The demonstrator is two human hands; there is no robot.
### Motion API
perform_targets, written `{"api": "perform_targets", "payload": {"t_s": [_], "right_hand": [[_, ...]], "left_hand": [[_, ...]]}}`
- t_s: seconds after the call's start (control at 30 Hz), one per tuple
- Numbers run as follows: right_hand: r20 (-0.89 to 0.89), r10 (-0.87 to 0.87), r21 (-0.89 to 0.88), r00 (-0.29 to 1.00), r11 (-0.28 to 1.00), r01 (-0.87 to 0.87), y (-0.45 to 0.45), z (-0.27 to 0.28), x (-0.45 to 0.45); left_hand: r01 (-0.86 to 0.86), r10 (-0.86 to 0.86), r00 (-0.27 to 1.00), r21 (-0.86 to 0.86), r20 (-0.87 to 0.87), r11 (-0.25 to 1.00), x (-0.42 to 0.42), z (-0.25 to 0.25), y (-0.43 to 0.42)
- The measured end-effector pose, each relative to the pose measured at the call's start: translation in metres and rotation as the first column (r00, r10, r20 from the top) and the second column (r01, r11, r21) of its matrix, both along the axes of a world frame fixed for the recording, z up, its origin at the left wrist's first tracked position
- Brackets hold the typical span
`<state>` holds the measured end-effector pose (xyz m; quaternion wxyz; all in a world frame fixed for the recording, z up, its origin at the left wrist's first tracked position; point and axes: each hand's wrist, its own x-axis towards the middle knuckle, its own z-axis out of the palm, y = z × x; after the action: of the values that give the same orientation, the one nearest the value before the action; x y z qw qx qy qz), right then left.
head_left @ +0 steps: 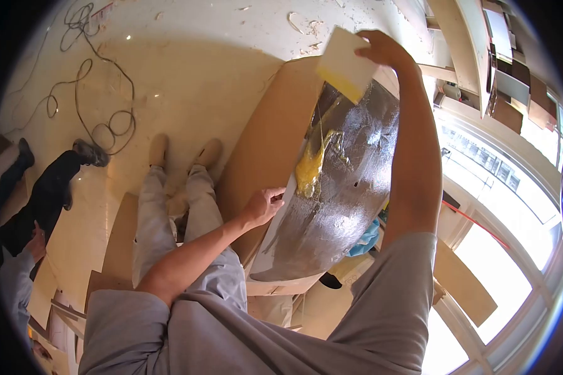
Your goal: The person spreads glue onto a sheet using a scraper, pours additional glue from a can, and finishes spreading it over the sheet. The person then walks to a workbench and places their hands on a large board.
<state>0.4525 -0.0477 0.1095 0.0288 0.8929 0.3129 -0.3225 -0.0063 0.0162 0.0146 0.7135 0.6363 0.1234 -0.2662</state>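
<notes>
My right hand [385,50] is closed on a flat, pale rectangular spreader [345,61] with a yellow band along its lower edge. The spreader is over the far end of a long panel [331,231], whose dark grey surface looks wet and shiny. A thick yellow smear of paste [309,170] lies on the panel, with thin strands reaching up toward the spreader. My left hand [263,207] is at the panel's pale left edge, fingers curled and gripping it.
A brown board [266,125] slopes along the panel's left side. Dark cable [131,112] lies looped on the floor, and another person's legs [50,187] are at left. Wooden shelving [463,50] stands upper right; blue plastic [366,239] shows beneath the panel.
</notes>
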Motion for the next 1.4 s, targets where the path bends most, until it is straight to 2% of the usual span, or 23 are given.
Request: {"api": "perform_targets", "payload": {"t_s": [0.03,0.1,0.17,0.23,0.3,0.33,0.37,0.4,0.47,0.5,0.53,0.57,0.6,0.63,0.7,0.9,0.97,1.07,1.2,1.3,1.37,1.4], "right_hand": [[-0.011,0.005,-0.03,1.0,1.0,-0.006,-0.006,0.012,-0.016],[-0.17,-0.159,-0.166,0.973,0.978,0.131,-0.01,0.053,-0.054],[-0.162,0.083,-0.284,0.983,0.95,-0.127,-0.063,0.068,-0.08],[-0.253,-0.075,-0.324,0.965,0.946,-0.012,-0.087,0.098,-0.094],[-0.12,-0.258,-0.15,0.959,0.959,0.239,-0.117,0.097,-0.083],[-0.053,-0.235,0.018,0.97,0.971,0.237,-0.097,0.102,-0.079],[0.057,-0.227,0.051,0.972,0.973,0.224,-0.072,0.098,-0.072],[0.202,-0.146,0.193,0.969,0.975,0.107,-0.057,0.078,-0.059],[0.29,-0.212,0.477,0.933,0.877,0.051,-0.009,0.031,-0.041],[0.22,-0.413,0.427,0.884,0.855,0.294,0.032,0.029,-0.053],[0.409,-0.376,0.403,0.832,0.892,0.205,0.058,0.0,-0.052],[0.392,-0.348,0.389,0.851,0.902,0.19,0.071,-0.015,-0.058],[0.386,-0.282,0.29,0.878,0.941,0.175,0.074,-0.041,-0.054],[0.508,-0.045,-0.024,0.86,0.998,0.066,0.083,-0.052,-0.06],[0.447,0.128,-0.095,0.885,0.991,-0.096,0.079,-0.056,-0.078],[0.08,0.177,-0.317,0.981,0.937,-0.143,0.076,-0.06,-0.096],[0.07,0.156,-0.23,0.985,0.964,-0.136,0.067,-0.056,-0.101],[0.055,0.117,-0.134,0.992,0.985,-0.109,0.045,-0.047,-0.101],[0.091,0.093,0.059,0.991,0.993,-0.099,0.01,-0.042,-0.106],[-0.157,-0.044,0.084,0.987,0.995,0.058,0.0,0.006,-0.131],[-0.249,0.032,0.013,0.968,0.999,-0.029,-0.024,0.045,-0.148],[-0.153,-0.017,0.029,0.988,0.999,0.022,-0.055,0.053,-0.152]], "left_hand": [[0.006,-0.007,1.0,-0.013,-0.026,1.0,0.002,0.002,0.001],[0.016,-0.017,0.999,-0.027,-0.046,0.999,0.002,0.002,0.003],[0.009,-0.01,0.999,-0.028,-0.037,1.0,0.0,-0.001,0.001],[0.006,-0.007,1.0,-0.006,-0.014,1.0,0.003,0.0,0.004],[0.004,-0.004,1.0,0.001,-0.016,1.0,0.003,0.002,0.001],[-0.004,0.004,1.0,-0.002,-0.027,1.0,0.003,0.002,0.0],[-0.012,0.012,0.999,-0.002,-0.04,1.0,0.002,0.002,-0.002],[-0.023,0.024,1.0,0.019,-0.017,1.0,0.001,0.001,-0.004],[-0.047,0.045,0.999,0.06,0.03,0.997,-0.002,-0.001,-0.007],[-0.027,0.026,1.0,0.068,0.014,0.997,-0.002,-0.001,-0.006],[-0.01,0.011,1.0,0.071,-0.001,0.997,0.001,0.001,-0.005],[0.002,-0.001,1.0,0.072,-0.015,0.997,0.002,0.002,-0.005],[-0.027,0.026,1.0,0.077,0.014,0.997,-0.001,0.0,-0.007],[-0.062,0.058,0.997,0.082,0.043,0.995,-0.003,-0.003,-0.01],[-0.102,0.097,0.993,0.084,0.062,0.991,-0.006,-0.006,-0.012],[-0.043,0.04,0.998,0.05,0.046,0.998,0.003,-0.001,-0.001],[0.005,-0.007,1.0,0.057,0.026,0.998,0.003,0.005,0.003],[-0.128,0.122,0.99,0.082,0.077,0.988,-0.012,-0.015,-0.02],[-0.121,0.109,0.988,0.113,0.109,0.986,-0.009,-0.016,-0.018],[-0.12,0.111,0.989,0.096,0.095,0.988,-0.009,-0.016,-0.019],[-0.097,0.09,0.993,0.088,0.079,0.991,-0.007,-0.014,-0.015],[-0.057,0.051,0.996,0.084,0.069,0.995,-0.004,-0.013,-0.013]]}}
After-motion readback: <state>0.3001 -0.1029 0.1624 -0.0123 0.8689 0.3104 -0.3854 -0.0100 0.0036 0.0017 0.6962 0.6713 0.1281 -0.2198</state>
